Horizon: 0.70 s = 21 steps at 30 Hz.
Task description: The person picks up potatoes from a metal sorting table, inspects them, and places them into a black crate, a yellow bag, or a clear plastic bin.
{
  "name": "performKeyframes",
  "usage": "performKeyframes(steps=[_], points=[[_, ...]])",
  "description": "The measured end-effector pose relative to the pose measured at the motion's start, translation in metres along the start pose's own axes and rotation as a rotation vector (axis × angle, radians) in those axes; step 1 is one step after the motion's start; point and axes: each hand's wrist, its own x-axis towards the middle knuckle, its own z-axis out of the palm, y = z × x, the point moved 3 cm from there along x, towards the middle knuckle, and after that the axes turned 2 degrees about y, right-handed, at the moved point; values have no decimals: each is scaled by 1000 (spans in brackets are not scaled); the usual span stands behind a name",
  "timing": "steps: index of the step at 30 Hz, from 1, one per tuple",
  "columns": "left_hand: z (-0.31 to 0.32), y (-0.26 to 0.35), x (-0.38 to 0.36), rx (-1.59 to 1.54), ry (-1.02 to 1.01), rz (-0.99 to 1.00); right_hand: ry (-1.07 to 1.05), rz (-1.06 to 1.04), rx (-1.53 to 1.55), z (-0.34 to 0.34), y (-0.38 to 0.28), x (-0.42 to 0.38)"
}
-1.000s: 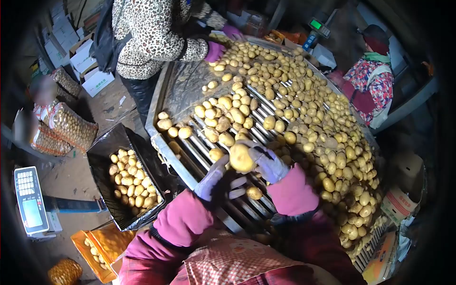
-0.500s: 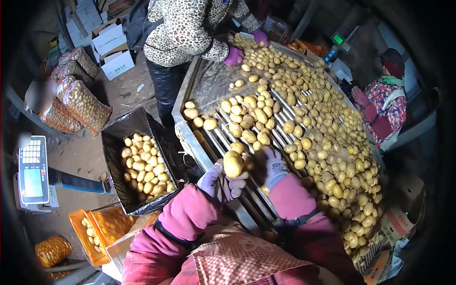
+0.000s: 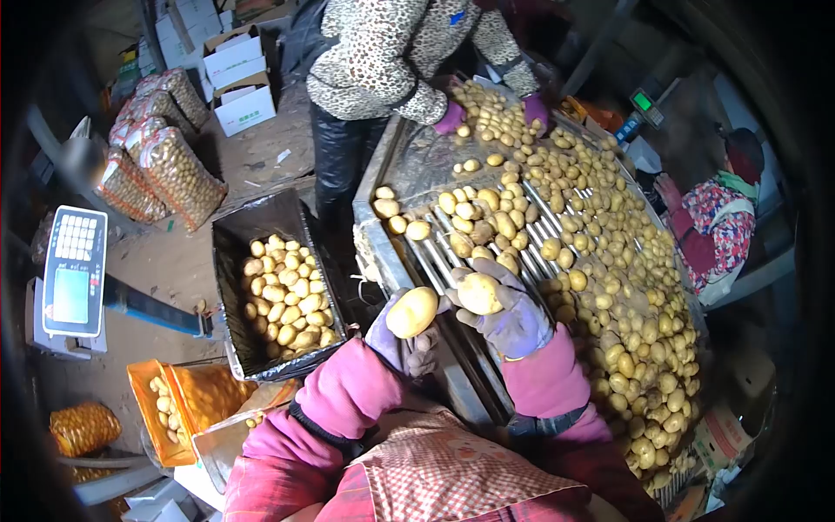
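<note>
My gloved left hand (image 3: 402,341) is closed around a large yellow potato (image 3: 412,313), above the near edge of the slatted metal sorting table. My right hand (image 3: 513,317), also gloved, grips a second potato (image 3: 479,294) close beside the first, over the metal bars (image 3: 474,348). Just beyond my hands lies a loose cluster of potatoes (image 3: 496,213) on the bars. A much larger heap of potatoes (image 3: 622,304) covers the right side of the table. The potatoes hide some of my fingers.
Left of the table stands a black-lined crate (image 3: 228,300) with potatoes inside. Farther left are a scale display (image 3: 76,270), an orange bag (image 3: 204,400), filled mesh sacks (image 3: 178,174) and white boxes (image 3: 243,104). One co-worker (image 3: 374,61) handles potatoes at the far end; another (image 3: 718,217) is at right.
My right hand has lifted from the bars and now holds a potato up beside the left one. My left hand keeps its potato, lower now. The view has shifted, moving the scene rightward.
</note>
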Motion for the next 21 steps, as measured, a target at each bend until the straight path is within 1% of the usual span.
performKeyframes(steps=[1, 3, 4, 5, 6, 7, 8, 9, 10, 11, 12, 13, 14, 15, 16, 17, 19, 21], points=[[-5, 3, -4, -32, -104, -5, -40, 4, -2, 6, 2, 1], [-17, 11, -10, -9, -90, 21, 9, -51, -53, 11, 13, 2], [-13, 11, -14, 11, -73, 30, 1, -40, -54, 17, 18, 5], [-8, 10, -19, 9, -75, 45, -31, -89, -117, 26, 21, 8], [-5, 8, -26, 31, 75, 122, -66, -139, -178, 34, 23, 10], [-3, 9, -33, 52, 225, 200, -78, -128, -178, 42, 25, 10], [-7, 11, -39, 93, 136, 250, -38, -154, -484, 48, 27, 10], [-6, 12, -48, 80, 153, 301, 1, -184, -787, 54, 30, 11], [-4, 15, -55, 69, 149, 334, -116, -50, -647, 62, 39, 12], [-2, 18, -63, 57, 146, 368, -85, 10, -639, 91, 40, 9], [1, 19, -72, 78, 207, 424, -163, -123, -771, 90, 53, 13], [0, 20, -81, 76, 210, 441, -242, -262, -898, 92, 64, 17], [0, 21, -90, 53, 101, 468, -136, -41, -743, 92, 67, 13], [-1, 23, -99, 31, -10, 493, -119, -166, -956, 93, 67, 16], [-9, 25, -109, -91, 83, 469, -108, -189, -983, 90, 70, 19], [-11, 25, -120, -158, 19, 360, -96, -214, -1011, 86, 74, 22], [-13, 23, -134, -141, 25, 495, -92, -194, -998, 82, 88, 20], [-4, 19, -152, -16, 12, 566, -176, -97, -1135, 84, 101, 19]])
